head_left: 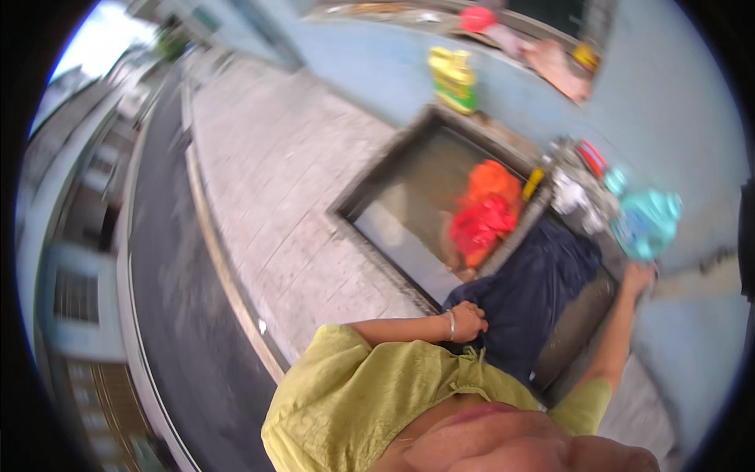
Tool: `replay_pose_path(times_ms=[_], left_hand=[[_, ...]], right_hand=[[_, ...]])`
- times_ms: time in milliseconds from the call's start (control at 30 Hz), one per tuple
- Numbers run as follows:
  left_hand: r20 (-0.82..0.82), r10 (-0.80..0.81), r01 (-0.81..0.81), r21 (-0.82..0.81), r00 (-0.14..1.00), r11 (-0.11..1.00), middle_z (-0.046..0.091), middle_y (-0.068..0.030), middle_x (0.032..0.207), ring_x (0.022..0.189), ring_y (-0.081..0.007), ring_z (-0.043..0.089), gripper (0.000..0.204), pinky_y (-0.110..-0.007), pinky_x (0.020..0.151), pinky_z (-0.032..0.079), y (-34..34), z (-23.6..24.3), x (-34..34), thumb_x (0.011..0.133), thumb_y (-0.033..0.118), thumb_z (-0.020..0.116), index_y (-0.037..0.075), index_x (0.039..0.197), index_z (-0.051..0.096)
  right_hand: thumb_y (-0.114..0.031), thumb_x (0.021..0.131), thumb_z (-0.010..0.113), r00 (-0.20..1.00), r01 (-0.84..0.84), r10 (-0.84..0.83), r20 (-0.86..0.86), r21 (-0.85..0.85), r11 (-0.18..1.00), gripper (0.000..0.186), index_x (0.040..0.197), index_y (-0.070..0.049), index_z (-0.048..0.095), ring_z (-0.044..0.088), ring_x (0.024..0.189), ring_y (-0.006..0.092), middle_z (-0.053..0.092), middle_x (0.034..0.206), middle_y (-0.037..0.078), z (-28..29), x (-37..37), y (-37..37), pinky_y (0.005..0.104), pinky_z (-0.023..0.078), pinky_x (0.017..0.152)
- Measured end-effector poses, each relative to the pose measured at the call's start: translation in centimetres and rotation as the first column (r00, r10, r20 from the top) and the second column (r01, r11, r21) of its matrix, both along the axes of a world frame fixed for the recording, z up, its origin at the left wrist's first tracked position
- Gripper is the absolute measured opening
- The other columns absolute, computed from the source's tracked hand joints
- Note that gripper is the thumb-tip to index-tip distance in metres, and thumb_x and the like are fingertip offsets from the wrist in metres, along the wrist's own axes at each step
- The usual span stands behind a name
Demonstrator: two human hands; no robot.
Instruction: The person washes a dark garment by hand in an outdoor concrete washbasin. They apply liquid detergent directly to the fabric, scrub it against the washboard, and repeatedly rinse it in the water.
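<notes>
A dark navy cloth (543,271) lies draped over the near part of a concrete wash basin (393,256). My left hand (469,321), with a bracelet at the wrist, is closed on the cloth's left edge. On the right, my right hand (638,277) reaches to the wall side of the basin, just below a turquoise jug (646,224). Its fingers are blurred, so I cannot make out whether it holds anything. Red cloth (484,224) and orange cloth (494,182) sit in the water of the far compartment.
A yellow-and-green jug (454,81) stands at the basin's far corner. White crumpled stuff (570,193) and a yellow-handled item (533,182) rest by the rim. Above, a window ledge (393,20) carries several things against the blue wall (346,55). Paving (267,181) and a road (177,259) stretch left.
</notes>
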State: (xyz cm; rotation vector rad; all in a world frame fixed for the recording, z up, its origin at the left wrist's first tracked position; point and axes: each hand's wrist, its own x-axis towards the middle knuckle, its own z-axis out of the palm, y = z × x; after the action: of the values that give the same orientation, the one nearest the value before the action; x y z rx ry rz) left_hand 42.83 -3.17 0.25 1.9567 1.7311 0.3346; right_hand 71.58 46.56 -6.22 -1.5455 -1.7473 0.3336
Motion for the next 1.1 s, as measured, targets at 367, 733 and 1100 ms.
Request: replay_pose_path(times_ms=[367,733,1100], left_hand=[[-0.07,0.153,-0.146,0.102,0.986,0.984,0.06,-0.0081,0.097,0.095,-0.0279,0.056,0.024,-0.04,0.087,0.041,-2.2,-0.9,2.6,0.068,0.019,0.063,0.018,0.091,0.071],[-0.162,0.115,-0.114,0.019,0.98,0.993,0.058,-0.0094,0.099,0.097,-0.0278,0.055,0.024,-0.039,0.088,0.04,-2.3,-0.2,2.4,0.073,0.022,0.06,0.014,0.094,0.069],[-0.117,0.055,-0.041,0.123,0.992,0.992,0.058,-0.011,0.094,0.09,-0.0305,0.057,0.03,-0.042,0.083,0.043,-0.8,0.0,1.8,0.07,0.015,0.062,0.014,0.1,0.067]], right_hand=[[-0.035,0.082,0.06,0.96,0.047,-0.003,0.28,-0.15,0.988,0.06,0.131,0.0,0.049,0.052,0.116,0.0375,0.055,0.126,0.023,3.9,-2.1,10.9,0.0424,0.04,0.098],[-0.058,0.082,0.059,0.977,-0.044,0.045,0.21,-0.01,0.999,0.066,0.118,-0.003,0.06,0.06,0.1,0.0347,0.063,0.11,0.02,4.9,-0.8,3.6,0.0423,0.044,0.089],[-0.024,0.084,0.07,0.949,-0.315,0.304,-0.086,-0.343,0.885,0.047,0.126,-0.008,0.057,0.05,0.06,0.0088,0.06,0.081,0.003,21.3,3.6,-18.5,0.0248,0.043,0.055]])
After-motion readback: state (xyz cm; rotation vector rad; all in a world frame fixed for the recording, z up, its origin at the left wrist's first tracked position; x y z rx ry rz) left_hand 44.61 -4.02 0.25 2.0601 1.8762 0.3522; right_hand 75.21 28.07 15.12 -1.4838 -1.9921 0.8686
